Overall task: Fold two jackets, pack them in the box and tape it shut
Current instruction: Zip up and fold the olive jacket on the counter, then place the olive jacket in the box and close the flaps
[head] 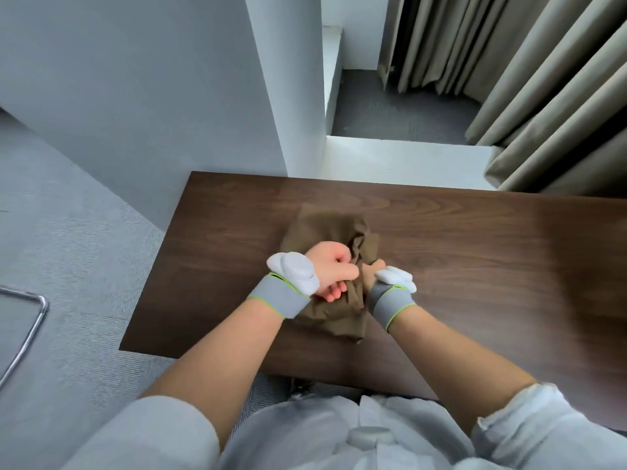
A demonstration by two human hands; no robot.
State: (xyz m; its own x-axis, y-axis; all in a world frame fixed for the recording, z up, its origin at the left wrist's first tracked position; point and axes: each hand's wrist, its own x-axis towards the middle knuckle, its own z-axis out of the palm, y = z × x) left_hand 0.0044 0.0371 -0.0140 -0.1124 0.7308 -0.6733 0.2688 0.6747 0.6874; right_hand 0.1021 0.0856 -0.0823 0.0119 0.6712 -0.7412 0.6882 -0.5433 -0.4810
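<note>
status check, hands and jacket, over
Left hand and right hand both clenched on brown jacket, bunched on table. No box or tape in view.

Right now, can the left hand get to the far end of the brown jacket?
Probably yes. The left hand already grips the brown jacket near its middle, and only bare table lies around the far end, so nothing seems to block it.

One jacket (325, 232), one table (475, 249), two hands: left hand (330, 271), right hand (375, 271); two wristbands (278, 298).

Olive-brown jacket (325, 232) bunched on table, partly folded.
</note>
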